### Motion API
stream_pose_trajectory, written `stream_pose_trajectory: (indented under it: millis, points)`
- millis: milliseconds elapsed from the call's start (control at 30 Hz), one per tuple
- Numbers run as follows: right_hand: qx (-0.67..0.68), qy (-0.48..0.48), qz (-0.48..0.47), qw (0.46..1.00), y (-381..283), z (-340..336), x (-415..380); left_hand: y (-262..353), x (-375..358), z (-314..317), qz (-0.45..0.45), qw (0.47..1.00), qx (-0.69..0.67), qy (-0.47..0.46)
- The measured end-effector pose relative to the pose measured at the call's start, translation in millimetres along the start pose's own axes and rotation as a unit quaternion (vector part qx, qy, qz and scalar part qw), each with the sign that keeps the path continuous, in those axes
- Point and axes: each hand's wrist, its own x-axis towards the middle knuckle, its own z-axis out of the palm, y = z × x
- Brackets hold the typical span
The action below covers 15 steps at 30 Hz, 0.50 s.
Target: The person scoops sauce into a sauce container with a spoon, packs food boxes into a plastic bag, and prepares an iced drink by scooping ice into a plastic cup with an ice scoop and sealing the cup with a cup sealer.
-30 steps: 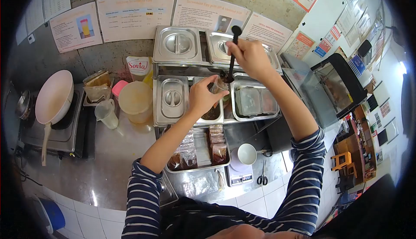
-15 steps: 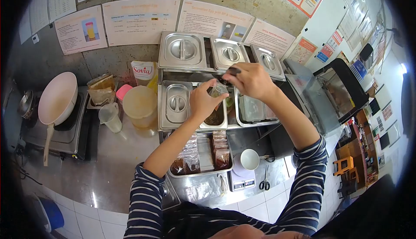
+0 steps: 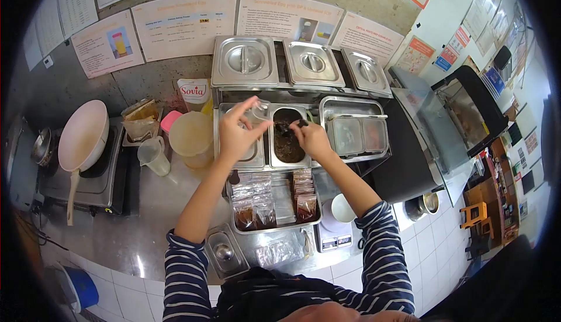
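Observation:
My left hand (image 3: 235,134) holds a small clear plastic cup (image 3: 260,110) between thumb and fingers, above a lidded steel pan (image 3: 252,153). My right hand (image 3: 314,142) is closed around a dark utensil (image 3: 301,123), perhaps a spoon, whose far end dips into an open steel pan (image 3: 306,159). Dark, wet-looking food (image 3: 286,146) lies inside that pan. Most of the utensil is hidden by the fingers. Just right of my right hand is a larger steel pan (image 3: 345,107) holding two lidded clear tubs (image 3: 347,136).
Below the pans stands a steel tray (image 3: 280,228) of filled plastic sachets (image 3: 251,202). Near it are a kitchen scale (image 3: 336,237) with a white bowl (image 3: 343,208). Leftward are a clear jug (image 3: 155,157), a plastic tub (image 3: 190,138) and a frying pan (image 3: 85,135) on a stove.
My hands have moved apart. The left one carried the cup leftward off the open pan, while the right came down with the dark utensil into the food. The camera view has shifted slightly.

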Motion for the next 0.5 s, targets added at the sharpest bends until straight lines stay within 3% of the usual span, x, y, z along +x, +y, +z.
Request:
stream_pose_trajectory:
  millis: [33,167,233,300,433,500]
  points:
    - [0.02,-0.007,-0.071,0.997,-5,1,-2,-4,1,-3,-0.002,1.0,0.002,-0.006]
    - [0.038,-0.054,-0.091,0.994,-1,-7,-13,-13,3,-13,-0.029,1.0,-0.005,0.005]
    - [0.071,-0.067,-0.049,0.994,-15,-21,-9,-13,1,-15,-0.033,0.999,0.002,-0.002]
    - [0.135,-0.025,0.193,0.972,-23,-31,-7,-8,0,-15,-0.041,0.999,0.008,-0.014]
    - [0.171,0.078,0.295,0.937,-3,-28,-14,-7,-1,-11,-0.035,0.999,0.018,-0.028]
    - [0.162,0.082,0.281,0.942,2,-29,-18,-7,-1,-9,-0.038,0.999,0.021,-0.03]
